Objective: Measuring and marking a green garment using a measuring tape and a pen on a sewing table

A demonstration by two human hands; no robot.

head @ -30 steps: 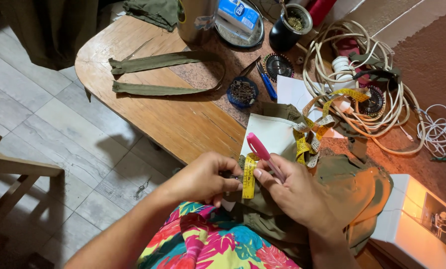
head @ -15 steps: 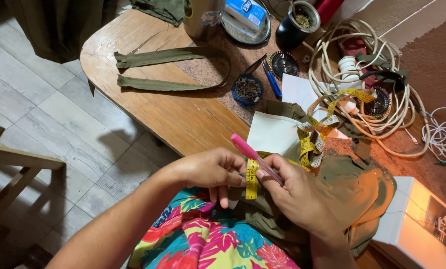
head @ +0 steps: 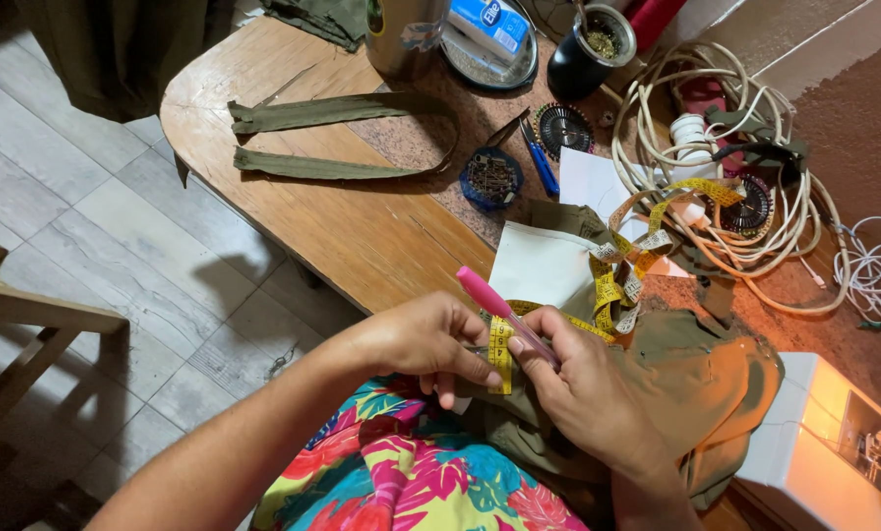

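Head view shows the left hand point(head: 425, 339) pinching a yellow measuring tape point(head: 500, 354) flat against olive fabric point(head: 696, 383) on the lap, fingers closed on the tape's end. Right hand point(head: 583, 388) grips a pink pen point(head: 504, 315), fingers clamped around it, tip down near the tape — measuring and marking the cloth seems to be the step in hand. A steady tape and a small, careful pen stroke would be what the marking calls for. Farther off on the wooden table point(head: 362, 231) lie one folded olive strap point(head: 332, 138), two round pin wheels point(head: 563, 128), one blue dish of pins point(head: 491, 178) and one coil of white cable point(head: 716, 157) at far right.
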